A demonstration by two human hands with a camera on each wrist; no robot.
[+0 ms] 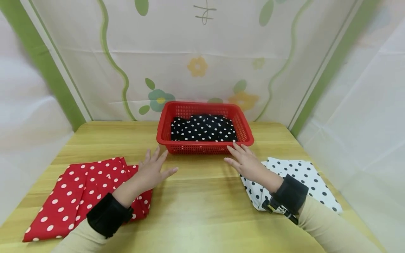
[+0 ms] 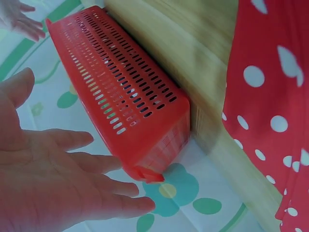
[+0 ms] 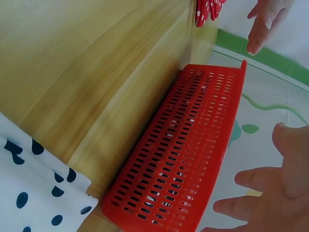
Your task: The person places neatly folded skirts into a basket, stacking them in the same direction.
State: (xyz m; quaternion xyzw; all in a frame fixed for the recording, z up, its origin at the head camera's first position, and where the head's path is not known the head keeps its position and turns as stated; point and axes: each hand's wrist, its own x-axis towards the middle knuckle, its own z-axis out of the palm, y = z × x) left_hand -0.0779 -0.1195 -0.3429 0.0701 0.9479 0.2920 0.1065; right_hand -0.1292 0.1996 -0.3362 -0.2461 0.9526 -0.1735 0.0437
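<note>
Neither hand gripped anything: the left hand (image 1: 152, 174) and right hand (image 1: 248, 164) had fingers spread wide near the front of the red basket (image 1: 199, 148). It sat mid-frame in the head view, its walls likely keeping the black dotted cloth (image 1: 205, 128) gathered. Red dotted cloth (image 1: 79, 189) lay lower left, white dotted cloth (image 1: 316, 182) lower right, apparently parted so each was near one hand.

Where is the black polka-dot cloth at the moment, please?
In the head view, the black polka-dot cloth lies inside the red basket, which sits midway across the far side of the wooden table.
</note>
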